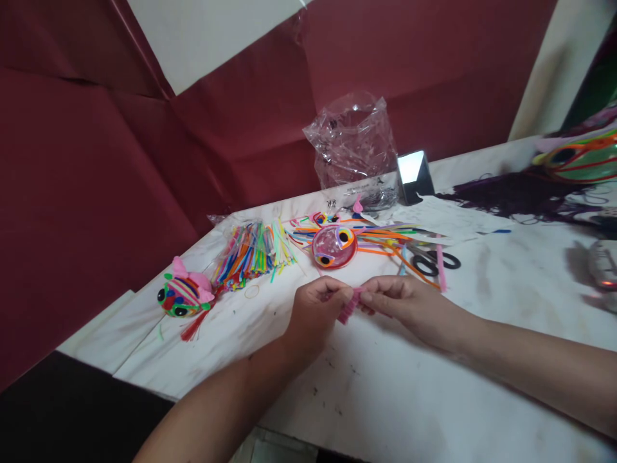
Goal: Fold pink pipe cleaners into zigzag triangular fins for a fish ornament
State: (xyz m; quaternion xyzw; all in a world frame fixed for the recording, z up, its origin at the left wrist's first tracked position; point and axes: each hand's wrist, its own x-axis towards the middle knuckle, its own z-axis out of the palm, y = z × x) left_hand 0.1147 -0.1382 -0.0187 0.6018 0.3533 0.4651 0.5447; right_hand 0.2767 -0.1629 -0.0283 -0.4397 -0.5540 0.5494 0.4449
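Between my two hands is a small pink piece of fuzzy pipe cleaner [349,307], folded into several close rows. My left hand [318,308] pinches its left side with thumb and fingers. From the other side my right hand [393,297] grips its upper right edge; some fingertips are hidden behind it. Just beyond my hands lies a round, clear fish-like ornament [335,247] with a red rim and two orange, purple and black eyes. Loose colourful pipe cleaners [376,251] spread behind and to the right of it.
A finished-looking colourful fish ornament [186,292] with a red tassel sits at the left. Bundled pipe cleaners [250,257] lie beside it. Black-handled scissors [429,262] rest at the right, and a phone [415,177] leans near a clear plastic bag [354,148] at the back.
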